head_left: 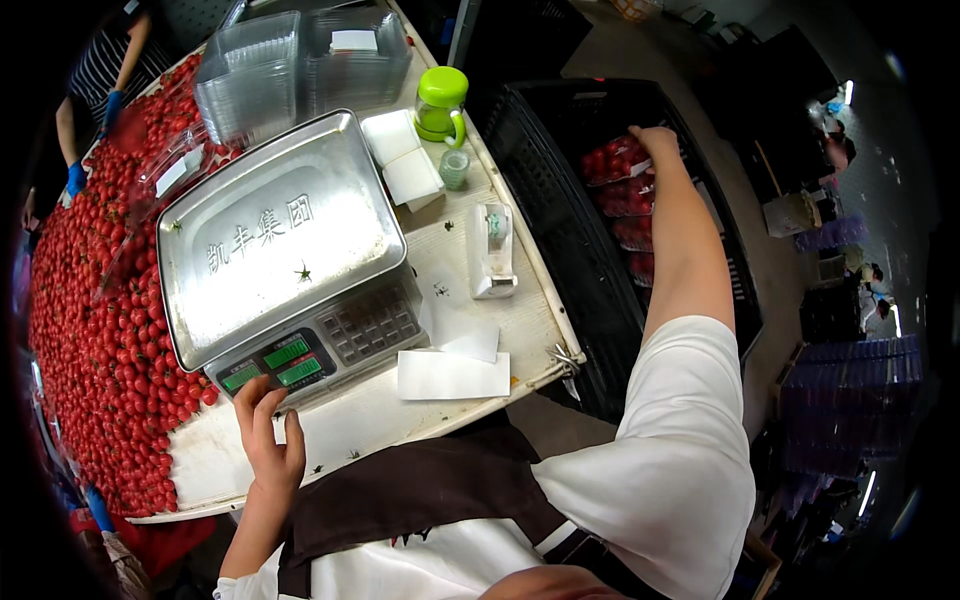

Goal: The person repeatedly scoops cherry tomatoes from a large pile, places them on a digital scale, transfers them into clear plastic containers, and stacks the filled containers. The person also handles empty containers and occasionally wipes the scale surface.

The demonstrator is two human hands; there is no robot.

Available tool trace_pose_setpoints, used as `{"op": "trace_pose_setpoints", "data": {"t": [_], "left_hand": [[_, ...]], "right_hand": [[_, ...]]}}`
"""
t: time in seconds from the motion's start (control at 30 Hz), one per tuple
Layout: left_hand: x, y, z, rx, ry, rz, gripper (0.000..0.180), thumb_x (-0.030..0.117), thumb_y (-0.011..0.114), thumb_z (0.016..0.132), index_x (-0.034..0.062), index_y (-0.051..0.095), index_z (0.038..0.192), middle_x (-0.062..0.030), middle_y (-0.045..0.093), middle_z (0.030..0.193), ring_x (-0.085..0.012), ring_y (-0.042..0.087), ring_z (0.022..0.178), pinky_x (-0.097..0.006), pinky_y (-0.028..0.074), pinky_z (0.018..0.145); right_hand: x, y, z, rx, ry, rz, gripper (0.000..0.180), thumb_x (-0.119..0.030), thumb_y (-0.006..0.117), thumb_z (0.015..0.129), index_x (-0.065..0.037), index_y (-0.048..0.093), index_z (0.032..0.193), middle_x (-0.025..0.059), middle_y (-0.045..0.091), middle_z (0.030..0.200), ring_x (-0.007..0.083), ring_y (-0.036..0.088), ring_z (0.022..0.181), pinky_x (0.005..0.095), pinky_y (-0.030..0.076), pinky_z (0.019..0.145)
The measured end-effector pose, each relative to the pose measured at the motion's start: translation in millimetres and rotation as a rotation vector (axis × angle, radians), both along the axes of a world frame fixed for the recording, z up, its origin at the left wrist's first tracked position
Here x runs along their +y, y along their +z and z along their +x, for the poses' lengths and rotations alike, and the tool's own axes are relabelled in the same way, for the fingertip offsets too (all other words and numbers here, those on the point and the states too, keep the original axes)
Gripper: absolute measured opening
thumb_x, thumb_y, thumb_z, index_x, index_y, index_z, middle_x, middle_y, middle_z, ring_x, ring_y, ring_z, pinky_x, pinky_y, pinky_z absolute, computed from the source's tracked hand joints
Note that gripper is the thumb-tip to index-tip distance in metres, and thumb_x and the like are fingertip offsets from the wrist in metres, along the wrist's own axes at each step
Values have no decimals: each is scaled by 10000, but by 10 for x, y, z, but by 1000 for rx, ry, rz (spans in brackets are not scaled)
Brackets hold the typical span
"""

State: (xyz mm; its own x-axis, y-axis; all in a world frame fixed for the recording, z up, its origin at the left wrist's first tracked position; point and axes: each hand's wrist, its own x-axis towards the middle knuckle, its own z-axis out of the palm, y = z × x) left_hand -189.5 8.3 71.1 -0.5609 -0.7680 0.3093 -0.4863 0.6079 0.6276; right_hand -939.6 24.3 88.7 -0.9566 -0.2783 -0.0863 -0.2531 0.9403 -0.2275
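My left hand [268, 440] is raised at the front of the electronic scale [290, 240], its fingers apart and holding nothing, close to the lit green display [285, 355]. Nothing lies on the scale's steel pan except a small green tomato stem. To the right, my right arm reaches into a black plastic crate [570, 210]. There, my right hand [657, 145] is closed at the edge of a clear pack of cherry tomatoes [612, 158], its fingertips partly hidden. Several similar packs sit in a row below it in the crate.
Loose cherry tomatoes [110, 330] cover the table's left side. Stacked clear trays [250, 80] stand behind the scale, beside a green-lidded jug [440, 105], white label stacks [405, 160] and a tape dispenser [492, 250]. Blue-gloved co-workers [76, 178] stand at the left. Paper sheets [453, 375] lie in front.
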Motion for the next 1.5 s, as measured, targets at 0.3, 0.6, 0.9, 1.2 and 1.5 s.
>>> {"op": "trace_pose_setpoints", "data": {"t": [0.3,0.6,0.9,1.2,1.5], "left_hand": [[-85,51,117,50,27,66,378,-85,663,783,-5,611,1148,-230,552,1246,-394,587,1118,-417,482,966],[-1635,382,1306,403,693,3,207,147,613,970,-16,596,1096,-95,651,903,-149,614,789,-308,510,708],[-4384,-141,2476,488,1004,674,607,546,483,1000,3,532,1265,-162,638,1130,-297,648,963,-415,541,869],[-4549,-81,2179,773,689,1096,421,451,494,1040,101,588,1255,-71,709,1093,-264,700,920,-513,582,822],[-4824,-378,2413,899,604,1156,245,296,547,960,82,518,1076,-124,678,934,-298,683,804,-528,590,726]], "right_hand": [[-518,-1300,-322,881,1091,488,343,-415,568,929,-169,746,1089,123,724,991,306,710,895,466,576,702],[-466,-1069,107,441,781,159,302,-239,486,1012,-81,684,1178,171,721,1078,359,680,1006,438,527,875],[-709,700,3475,-299,985,-964,187,-118,504,1060,-7,645,1114,53,670,994,109,623,888,250,508,828],[-3234,759,5941,-875,1019,-667,462,-328,629,962,58,600,1214,95,655,921,172,668,828,294,536,698],[-5086,-402,5907,66,1374,170,288,-194,578,827,42,741,842,228,729,805,349,741,851,426,576,769]]}}
